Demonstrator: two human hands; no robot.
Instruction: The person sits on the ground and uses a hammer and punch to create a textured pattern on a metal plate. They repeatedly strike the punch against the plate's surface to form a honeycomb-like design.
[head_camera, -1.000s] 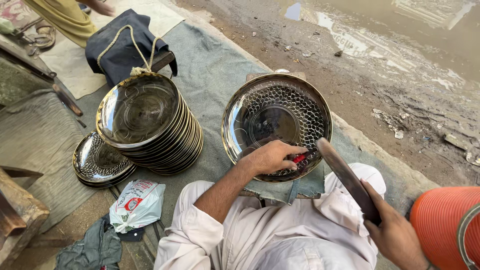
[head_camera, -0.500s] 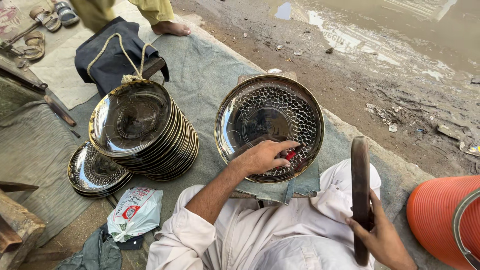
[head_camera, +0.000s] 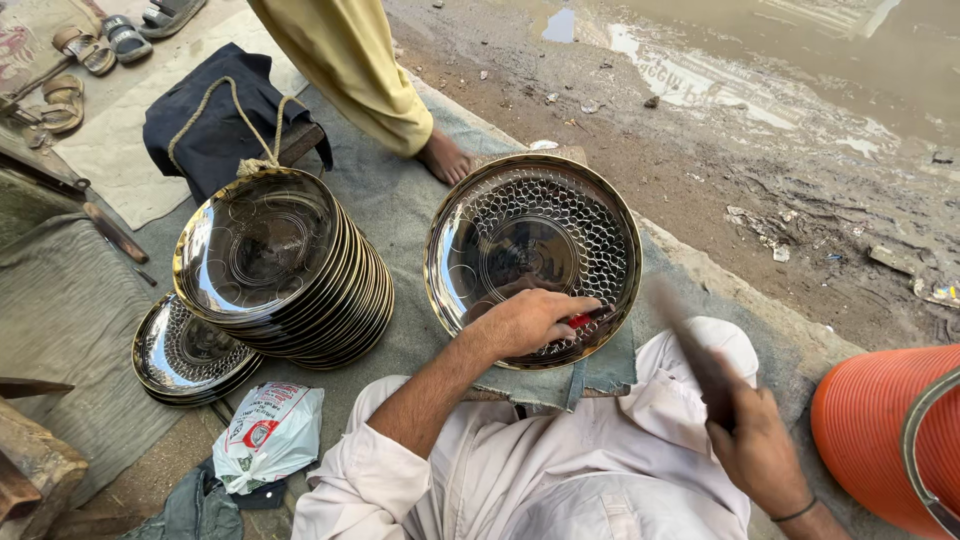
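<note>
A round shiny metal plate with a dimpled pattern lies on a folded cloth pad in front of me. My left hand rests on its near rim, fingers closed around a small red-handled punch set against the plate. My right hand is at the lower right, gripping a dark wooden mallet that is blurred and slants up toward the plate.
A leaning stack of several plates stands at left, with a lower stack beside it. Another person's leg and bare foot stand behind the plate. A white plastic bag, a dark bag with rope, sandals and an orange ribbed drum surround me.
The mallet in my right hand swung from upright to slanting toward the plate. Another person's leg has stepped in behind the plate. My left hand stays on the rim.
</note>
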